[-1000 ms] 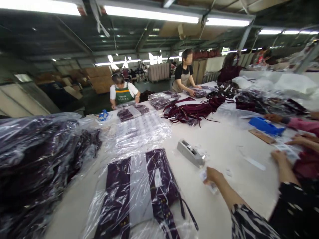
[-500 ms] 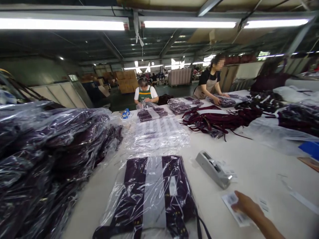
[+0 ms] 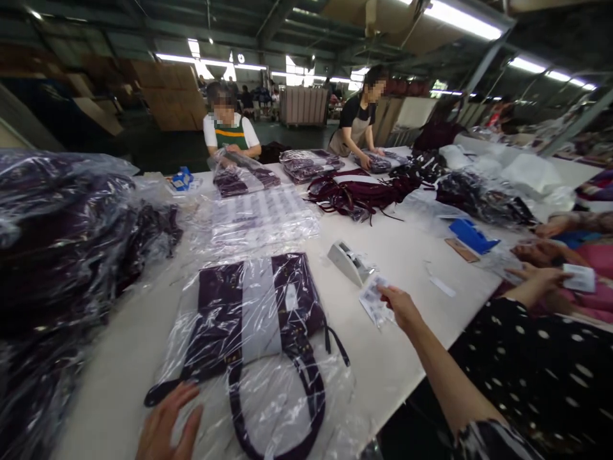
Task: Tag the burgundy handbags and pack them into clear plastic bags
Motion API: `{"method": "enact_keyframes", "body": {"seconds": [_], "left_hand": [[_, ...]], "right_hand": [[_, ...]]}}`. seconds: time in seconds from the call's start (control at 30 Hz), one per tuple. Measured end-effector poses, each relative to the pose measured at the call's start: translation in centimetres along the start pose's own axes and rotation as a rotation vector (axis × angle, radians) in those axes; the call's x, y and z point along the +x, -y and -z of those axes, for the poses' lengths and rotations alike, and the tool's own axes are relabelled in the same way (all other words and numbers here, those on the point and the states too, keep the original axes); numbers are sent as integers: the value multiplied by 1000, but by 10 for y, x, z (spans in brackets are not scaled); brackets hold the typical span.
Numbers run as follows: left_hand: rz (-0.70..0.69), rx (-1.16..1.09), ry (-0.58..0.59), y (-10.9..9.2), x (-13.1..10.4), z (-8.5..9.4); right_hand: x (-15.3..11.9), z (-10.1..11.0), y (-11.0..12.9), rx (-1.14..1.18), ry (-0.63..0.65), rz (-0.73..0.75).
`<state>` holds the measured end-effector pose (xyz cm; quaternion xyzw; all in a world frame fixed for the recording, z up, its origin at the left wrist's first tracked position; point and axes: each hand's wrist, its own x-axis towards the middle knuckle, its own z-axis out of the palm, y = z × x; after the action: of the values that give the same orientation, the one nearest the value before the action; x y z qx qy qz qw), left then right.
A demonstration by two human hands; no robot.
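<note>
My left hand (image 3: 170,421) is at the bottom left with fingers apart. It is beside or over the edge of a clear plastic bag (image 3: 282,402). Inside lies a dark purple handbag (image 3: 215,319) with a looped handle and a pale paper band (image 3: 258,306) round its middle. My right hand (image 3: 402,310) reaches in from the lower right and pinches a sheet of white printed labels (image 3: 373,300). Just beyond that sheet stands a grey tape dispenser (image 3: 347,260).
Plastic-wrapped goods (image 3: 71,255) are heaped along the left. Flat plastic bags (image 3: 263,214) lie ahead, with dark red straps (image 3: 359,191) behind. Two people work across the table. At right, another person's hand (image 3: 541,281) is near a white card (image 3: 579,278); a blue dispenser (image 3: 472,236) is close by.
The view has swung right and down. My left hand has come into sight beside the bag. My right hand, on the label sheet in both frames, is now closer to the tape dispenser.
</note>
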<state>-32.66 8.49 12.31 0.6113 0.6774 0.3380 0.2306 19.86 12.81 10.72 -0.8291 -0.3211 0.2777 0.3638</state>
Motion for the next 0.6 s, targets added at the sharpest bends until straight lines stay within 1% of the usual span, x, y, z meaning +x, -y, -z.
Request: {"method": "enact_keyframes", "body": {"seconds": [0.03, 0.07, 0.1, 0.17, 0.2, 0.23, 0.27, 0.3, 0.37, 0.47, 0.53, 0.6], "left_hand": [[-69, -46, 62, -19, 6, -9], [-114, -103, 106, -42, 11, -17], [-151, -166, 175, -67, 14, -23], [-172, -291, 334, -114, 18, -35], [-155, -339, 401, -133, 19, -39], [-140, -388, 457, -148, 19, -43], [-121, -440, 508, -157, 19, -45], [-90, -489, 545, -161, 18, -46], [-5, -590, 578, -157, 16, -47], [130, -742, 580, -135, 10, -42], [170, -812, 580, -122, 6, -37], [170, -840, 567, -114, 4, -30]], "right_hand": [[-19, -10, 11, 72, 63, 21], [-40, -21, 24, 142, 137, 39], [-62, -32, 37, 223, 220, 52], [-107, -52, 64, 413, 396, 49], [-128, -61, 76, 507, 477, 34], [-147, -68, 88, 583, 548, 16], [-163, -73, 98, 632, 604, 0], [-176, -78, 107, 648, 647, -13], [-195, -84, 120, 655, 703, -32], [-208, -92, 130, 687, 738, -77], [-212, -99, 135, 716, 753, -119], [-216, -109, 139, 733, 781, -168]]}}
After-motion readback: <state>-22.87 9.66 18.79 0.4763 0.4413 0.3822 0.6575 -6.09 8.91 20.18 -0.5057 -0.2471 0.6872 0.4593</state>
